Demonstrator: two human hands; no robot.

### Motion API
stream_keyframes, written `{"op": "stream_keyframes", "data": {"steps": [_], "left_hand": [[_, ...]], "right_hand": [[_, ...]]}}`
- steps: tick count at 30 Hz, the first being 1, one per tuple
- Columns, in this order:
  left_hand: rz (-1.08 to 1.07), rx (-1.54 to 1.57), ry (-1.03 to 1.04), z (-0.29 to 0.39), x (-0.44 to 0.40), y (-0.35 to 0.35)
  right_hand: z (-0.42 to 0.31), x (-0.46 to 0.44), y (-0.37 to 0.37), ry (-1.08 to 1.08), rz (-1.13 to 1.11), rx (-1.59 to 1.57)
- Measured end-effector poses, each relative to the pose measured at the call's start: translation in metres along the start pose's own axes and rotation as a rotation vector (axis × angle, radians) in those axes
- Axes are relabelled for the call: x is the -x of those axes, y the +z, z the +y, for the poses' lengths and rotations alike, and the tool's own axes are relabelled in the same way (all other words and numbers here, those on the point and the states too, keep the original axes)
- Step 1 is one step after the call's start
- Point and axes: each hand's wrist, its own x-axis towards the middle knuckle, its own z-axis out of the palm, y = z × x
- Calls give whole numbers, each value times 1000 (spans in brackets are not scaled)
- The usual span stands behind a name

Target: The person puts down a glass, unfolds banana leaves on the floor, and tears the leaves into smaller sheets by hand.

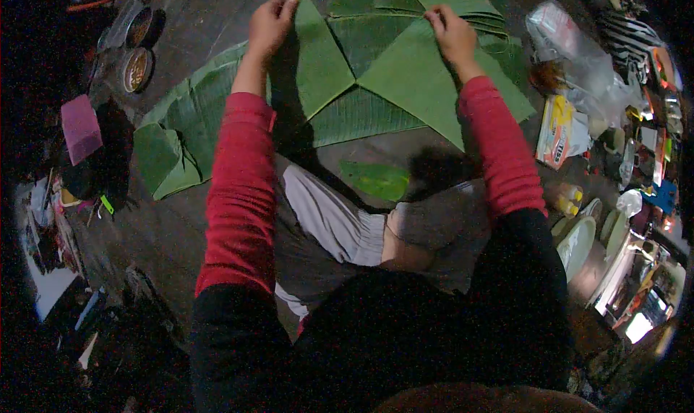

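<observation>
My left hand [270,31] is closed on the upper edge of a green banana leaf piece [318,62], its fingers bent at the leaf's corner. My right hand [454,39] pinches the top of another broad flap of banana leaf [419,77]. The two flaps meet at a point between my hands; I cannot tell whether they are still joined there. Beneath them, larger banana leaf sheets [195,95] lie spread on the floor, with more stacked leaf pieces [463,1] at the far side. A small leaf scrap [376,180] lies near my crossed legs.
At the far left stand round containers [137,70] with something brownish inside, and a pink box-like item [81,129]. To the right are a clear plastic bag [571,41], a yellow-and-white packet [555,131], a small yellow-topped bottle [569,198] and pale plates [576,248].
</observation>
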Motion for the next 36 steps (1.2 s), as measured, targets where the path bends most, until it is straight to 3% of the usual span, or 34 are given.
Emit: {"op": "stream_keyframes", "data": {"steps": [2,5,8,12,22,25,27,29,31,32,33,34,36], "left_hand": [[171,-16,-42,-21,-5,-4],[209,-105,-188,-27,-2,-18],[84,-251,-307,-46,-8,-19],[136,-266,-221,-55,2,-8],[80,-251,-379,-85,10,-7],[88,-254,-384,-75,12,-7],[106,-328,-375,-46,13,-7],[206,-679,19,-4,16,0],[-145,-740,179,36,22,19],[-73,-568,438,35,34,38],[-80,-668,466,36,46,61],[-174,-449,429,40,56,72],[-199,-596,439,26,66,94]], "right_hand": [[15,-6,-16,0,-15,3],[39,-14,-31,-32,35,83],[56,-19,-35,57,79,111],[66,-18,-31,130,44,212],[98,-2,-44,210,-28,331],[99,0,-41,193,-80,467],[84,3,-34,-135,229,650],[58,-3,-13,-198,167,550],[14,-9,22,-22,-32,181],[-12,-4,24,-179,-83,89],[-36,2,22,-336,-133,-3],[-51,9,35,-310,-120,-39],[-62,21,53,-280,-109,-72]]}}
